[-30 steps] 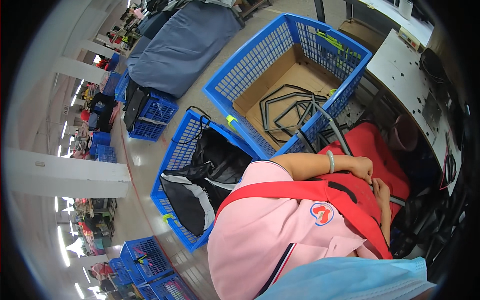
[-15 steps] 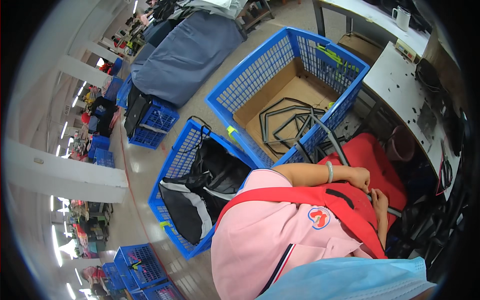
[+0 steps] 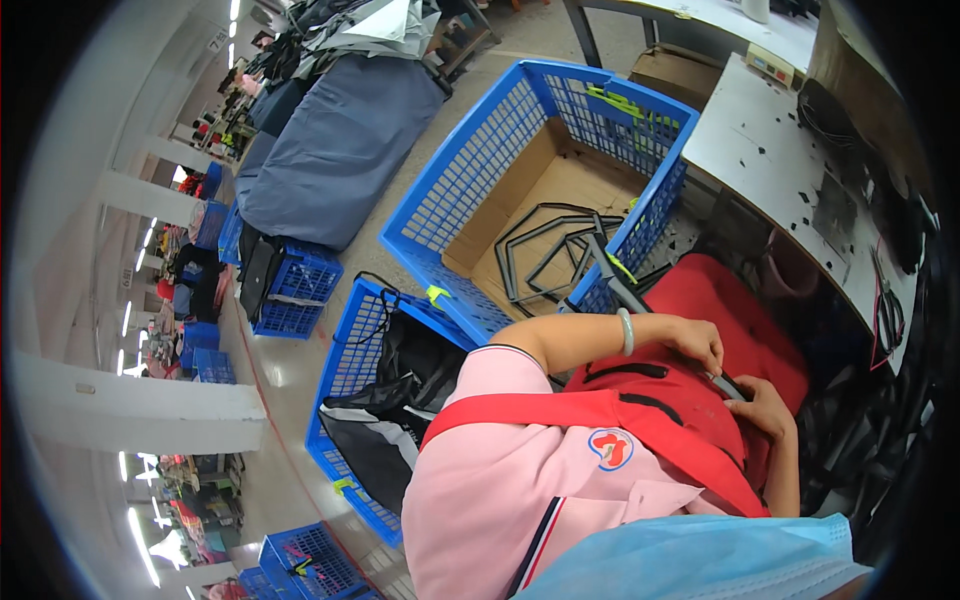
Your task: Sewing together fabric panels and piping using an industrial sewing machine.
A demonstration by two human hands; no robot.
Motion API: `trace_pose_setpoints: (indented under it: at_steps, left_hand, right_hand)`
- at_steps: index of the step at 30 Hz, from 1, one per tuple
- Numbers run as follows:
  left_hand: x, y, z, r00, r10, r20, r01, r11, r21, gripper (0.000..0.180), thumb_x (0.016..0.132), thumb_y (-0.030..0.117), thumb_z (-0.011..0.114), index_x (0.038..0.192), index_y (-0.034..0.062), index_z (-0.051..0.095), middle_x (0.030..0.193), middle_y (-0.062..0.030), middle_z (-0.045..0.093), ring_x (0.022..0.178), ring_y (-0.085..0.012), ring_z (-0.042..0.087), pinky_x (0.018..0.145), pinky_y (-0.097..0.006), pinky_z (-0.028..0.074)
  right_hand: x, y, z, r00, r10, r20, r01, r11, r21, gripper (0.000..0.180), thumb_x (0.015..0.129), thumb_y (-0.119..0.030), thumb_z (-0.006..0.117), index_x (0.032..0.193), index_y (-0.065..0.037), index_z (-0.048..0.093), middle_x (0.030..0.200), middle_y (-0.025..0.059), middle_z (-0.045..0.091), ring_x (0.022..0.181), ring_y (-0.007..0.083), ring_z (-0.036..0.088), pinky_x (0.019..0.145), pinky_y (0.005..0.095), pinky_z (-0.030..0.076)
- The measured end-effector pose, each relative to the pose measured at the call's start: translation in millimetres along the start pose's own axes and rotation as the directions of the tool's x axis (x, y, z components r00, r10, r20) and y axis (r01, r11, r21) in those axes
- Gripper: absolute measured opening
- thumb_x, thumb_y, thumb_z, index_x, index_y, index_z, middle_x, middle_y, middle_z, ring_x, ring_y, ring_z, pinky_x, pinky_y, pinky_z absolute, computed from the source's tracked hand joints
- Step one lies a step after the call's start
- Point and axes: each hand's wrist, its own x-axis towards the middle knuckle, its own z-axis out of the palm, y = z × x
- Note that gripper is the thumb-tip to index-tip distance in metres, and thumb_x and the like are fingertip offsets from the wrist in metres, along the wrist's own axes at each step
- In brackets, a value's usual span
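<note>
A grey, bent strip, like a narrow tube or piping point(image 3: 732, 388), lies across the red apron over my lap. My left hand point(image 3: 697, 343), with a pale bangle on its wrist, is curled with its fingertips on the strip. Close beside it, my right hand point(image 3: 765, 408) grips the same strip, its thumb and fingers closed round it. Part of the strip passes behind my left forearm and comes out near the large blue basket point(image 3: 655, 195). Inside that basket, several similar dark bent frames point(image 3: 550, 240) lie on a cardboard lining.
A smaller blue basket point(image 3: 330, 420) holds black and white bags point(image 3: 365, 440). A white worktable point(image 3: 760, 150) with dark scraps stands at the right, above a dark bin point(image 3: 790, 268). Grey-blue cloth point(image 3: 345, 150) covers a pile at the back, near stacked blue crates point(image 3: 300, 285).
The view has shifted, so the baskets appear further left. My right hand has turned and shows more of its back. Both hands stay close together at the grey strip.
</note>
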Motion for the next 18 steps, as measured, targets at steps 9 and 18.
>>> trace_pose_setpoints:
  at_steps: [9,18]
  left_hand:
    - [0.9,62.4,-40.2,0.991,0.106,-0.082,-0.117,0.983,-0.142,0.018,0.088,0.022,0.071,0.088,0.0039,0.073,0.071,0.0032,0.064,0.065,-0.0056,0.054,0.058,-0.024,0.041]
    - [-0.6,119.6,-58.1,0.999,0.032,-0.041,-0.038,0.987,-0.155,0.020,0.089,0.023,0.069,0.089,0.0033,0.072,0.075,-0.0001,0.066,0.068,-0.0080,0.059,0.063,-0.024,0.045]
  right_hand:
    - [-2.9,-65.9,-32.2,0.948,-0.145,-0.283,-0.016,0.868,-0.496,0.027,0.072,-0.013,0.074,0.094,-0.002,0.063,0.077,0.0222,0.063,0.075,0.0391,0.064,0.067,0.0406,0.048]
    - [-11.5,-86.0,-61.1,0.902,-0.269,-0.339,0.005,0.790,-0.613,0.033,0.067,-0.010,0.068,0.098,-0.002,0.064,0.089,0.0208,0.063,0.089,0.0396,0.061,0.080,0.0446,0.048]
